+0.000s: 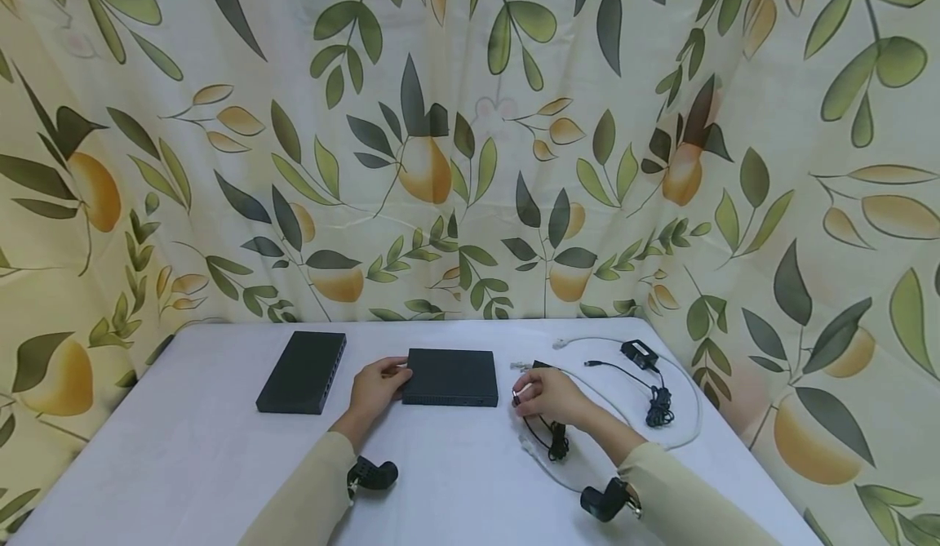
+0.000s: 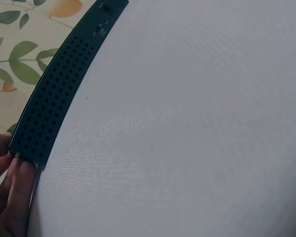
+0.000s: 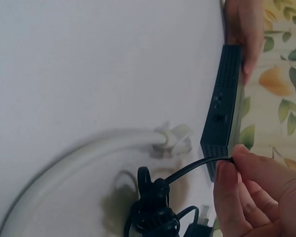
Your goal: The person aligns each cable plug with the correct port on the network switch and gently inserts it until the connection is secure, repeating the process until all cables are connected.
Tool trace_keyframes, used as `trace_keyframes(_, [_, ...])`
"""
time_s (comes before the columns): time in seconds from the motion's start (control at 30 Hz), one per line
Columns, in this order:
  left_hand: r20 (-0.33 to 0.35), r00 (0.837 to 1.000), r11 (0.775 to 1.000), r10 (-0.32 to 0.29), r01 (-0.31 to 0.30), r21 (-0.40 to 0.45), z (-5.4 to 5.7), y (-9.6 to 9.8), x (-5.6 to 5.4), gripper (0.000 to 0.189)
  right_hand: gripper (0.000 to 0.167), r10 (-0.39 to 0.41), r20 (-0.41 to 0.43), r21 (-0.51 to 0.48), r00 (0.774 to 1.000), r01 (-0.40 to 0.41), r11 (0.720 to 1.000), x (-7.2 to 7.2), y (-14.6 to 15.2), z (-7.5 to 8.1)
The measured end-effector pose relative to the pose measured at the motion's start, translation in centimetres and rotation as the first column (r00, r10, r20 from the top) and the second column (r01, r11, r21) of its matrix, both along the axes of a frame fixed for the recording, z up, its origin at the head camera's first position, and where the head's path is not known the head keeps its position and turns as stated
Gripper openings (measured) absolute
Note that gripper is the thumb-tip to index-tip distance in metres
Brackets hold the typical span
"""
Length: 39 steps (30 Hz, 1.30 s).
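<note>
Head view: a fruit-print curtain [image 1: 242,162] hangs behind a white table [image 1: 184,464]. At the table's middle is a black box [image 1: 451,376], its left edge grasped between thumb and fingers of the left hand [image 1: 376,391]; a second box [image 1: 301,372] lies farther left. To the right, the right hand [image 1: 551,397] pinches a black cord [image 3: 200,165], its bundle [image 3: 158,212] near a white cable [image 3: 89,148].
</note>
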<state>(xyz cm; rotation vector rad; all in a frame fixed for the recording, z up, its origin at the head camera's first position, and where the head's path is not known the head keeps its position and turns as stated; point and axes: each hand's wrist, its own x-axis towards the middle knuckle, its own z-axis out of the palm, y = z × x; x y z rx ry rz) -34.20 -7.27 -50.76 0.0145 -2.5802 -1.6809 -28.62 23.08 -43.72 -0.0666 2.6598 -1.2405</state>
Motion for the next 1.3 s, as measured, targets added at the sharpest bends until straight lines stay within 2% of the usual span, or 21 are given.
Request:
trace_keyframes(0.3, [0.017, 1.0, 1.0, 0.004, -0.004, 0.0, -0.1, 0.1, -0.1, 0.034, 0.024, -0.08, -0.002, -0.067, 0.997, 0.08, 0.995, -0.2, -1.4, -0.4])
trace_keyframes(0.5, [0.017, 1.0, 1.0, 0.003, -0.003, 0.006, -0.2, 0.2, -0.1, 0.034, 0.024, -0.055, 0.037, -0.102, 0.998, 0.058, 0.993, 0.4, -1.7, -0.4])
trace_keyframes(0.7, [0.013, 1.0, 1.0, 0.013, -0.013, 0.004, -0.1, 0.2, 0.0, 0.034, 0.022, -0.01, 0.057, -0.093, 0.998, 0.016, 0.996, 1.0, -2.3, -0.2])
trace_keyframes(0.83, [0.028, 0.999, 1.0, 0.019, -0.019, -0.002, -0.1, 0.2, 0.0, 0.034, 0.018, -0.033, 0.045, -0.097, 0.998, 0.037, 0.995, 1.2, -2.7, -0.4])
trace_keyframes(1.3, [0.019, 1.0, 1.0, 0.001, -0.001, -0.008, -0.1, 0.1, 0.1, 0.034, 0.013, -0.056, 0.112, -0.118, 0.992, 0.069, 0.991, 1.0, -3.6, -1.2])
